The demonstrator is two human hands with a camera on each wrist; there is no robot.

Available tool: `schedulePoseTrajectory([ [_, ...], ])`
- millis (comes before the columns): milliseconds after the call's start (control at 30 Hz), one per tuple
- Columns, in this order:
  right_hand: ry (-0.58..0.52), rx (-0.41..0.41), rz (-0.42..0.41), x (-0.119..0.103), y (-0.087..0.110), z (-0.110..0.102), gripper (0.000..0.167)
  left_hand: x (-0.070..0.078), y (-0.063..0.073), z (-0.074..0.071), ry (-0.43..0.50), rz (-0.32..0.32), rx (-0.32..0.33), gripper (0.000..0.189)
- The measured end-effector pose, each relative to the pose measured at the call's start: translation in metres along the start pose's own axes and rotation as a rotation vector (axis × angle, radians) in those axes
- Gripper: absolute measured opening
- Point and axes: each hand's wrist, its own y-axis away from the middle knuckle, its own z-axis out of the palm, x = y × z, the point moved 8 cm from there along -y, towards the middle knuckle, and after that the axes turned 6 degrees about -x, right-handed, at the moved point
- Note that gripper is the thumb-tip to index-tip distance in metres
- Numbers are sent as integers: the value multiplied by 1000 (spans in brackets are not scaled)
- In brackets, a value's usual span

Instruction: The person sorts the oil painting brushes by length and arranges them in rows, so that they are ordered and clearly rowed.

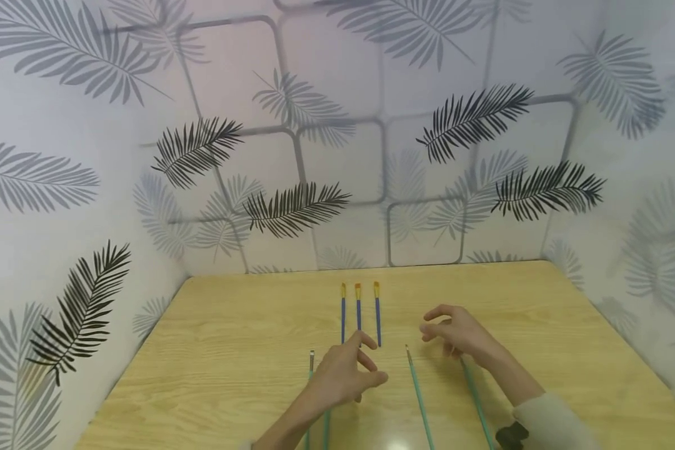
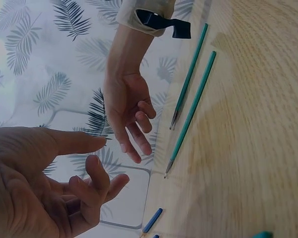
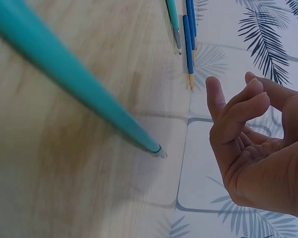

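Above the table, my left hand (image 1: 343,375) hangs with loosely bent fingers and holds nothing. Under it lie two teal paintbrushes; the tip of one teal brush (image 1: 312,361) shows, while the hand hides the upper part of the other (image 1: 326,431). My right hand (image 1: 458,331) hovers to the right, its fingers relaxed and nothing in them. It covers the tip of a teal paintbrush (image 1: 477,403). Between the hands lies another teal paintbrush (image 1: 419,394). In the right wrist view, a teal handle (image 3: 89,89) crosses close to the camera, apart from the fingers.
Three blue paintbrushes (image 1: 378,319) with orange-yellow bristles lie side by side at the back of the wooden table (image 1: 230,350). Leaf-patterned sheeting (image 1: 343,156) rises behind the table and along both sides. A black strap (image 1: 512,435) is at the right sleeve.
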Motion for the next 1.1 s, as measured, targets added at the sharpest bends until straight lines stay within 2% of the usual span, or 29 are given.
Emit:
schedulePoseTrajectory([
  [333,12,9,9,2,17,-16,54,5,-8,12,-42,-36,-14,51],
  [467,-6,16,21,6,24,-22,53,8,-11,20,-23,-66,-36,54],
  [833,54,27,51,22,45,-36,50,-2,-18,41,-22,-94,-68,51],
  [1100,53,-1,82,32,58,-41,45,-6,-24,45,-55,-116,-65,47],
])
